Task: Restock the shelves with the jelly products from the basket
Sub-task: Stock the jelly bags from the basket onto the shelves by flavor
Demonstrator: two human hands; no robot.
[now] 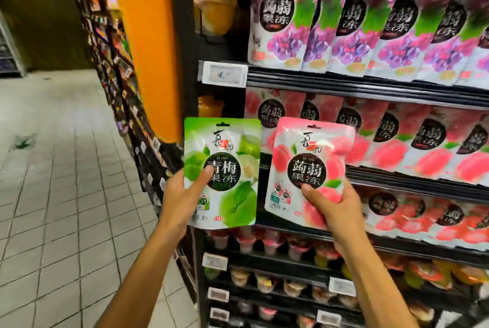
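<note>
Left hand (182, 190) pinches the green jelly pouch (222, 171) (thumb across its front); right hand (333, 203) grips the pink jelly pouch (307, 168), both upright.

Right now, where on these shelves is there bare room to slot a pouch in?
Bare room shows only at the left ends: the dark strip between the orange cups and the grape pouches, and beside the lower orange cup. The peach pouches and red pouches stand packed edge to edge.
</note>
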